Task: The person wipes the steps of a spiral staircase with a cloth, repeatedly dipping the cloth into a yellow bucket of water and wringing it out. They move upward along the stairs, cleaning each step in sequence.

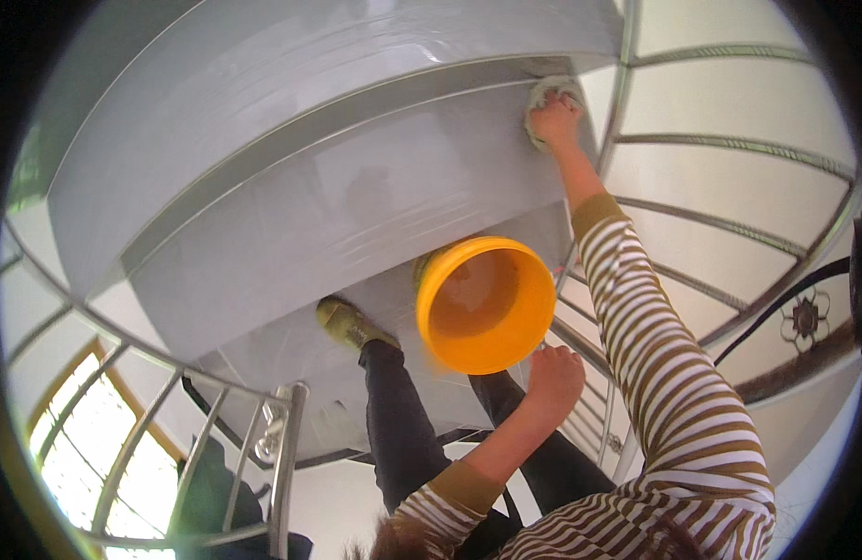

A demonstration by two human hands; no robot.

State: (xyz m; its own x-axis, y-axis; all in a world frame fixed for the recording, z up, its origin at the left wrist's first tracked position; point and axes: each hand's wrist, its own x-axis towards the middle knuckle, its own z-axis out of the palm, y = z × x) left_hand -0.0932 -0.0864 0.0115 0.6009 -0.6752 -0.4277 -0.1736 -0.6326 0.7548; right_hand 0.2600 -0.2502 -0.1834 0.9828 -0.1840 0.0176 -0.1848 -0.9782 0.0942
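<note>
With my right hand (pixel 558 120) I press a pale, bunched cloth (pixel 539 94) onto the right end of a grey stone stair step (pixel 319 217), close to the foot of the metal railing. Below it is a yellow plastic bucket (pixel 522 308) with cloudy liquid (pixel 473 294) inside, its mouth facing up towards me. Against the bucket's near right rim, my left hand (pixel 557 381) is closed in a fist around what looks like its thin metal handle. Most of that handle is hidden by the fist.
Metal railings (pixel 616 105) border the steps on the right, and another railing with a thick post (pixel 289 448) curves along the left. My shoe (pixel 343 322) stands on the lower floor, left of the bucket. Beyond the left railing is a bright window (pixel 88 420).
</note>
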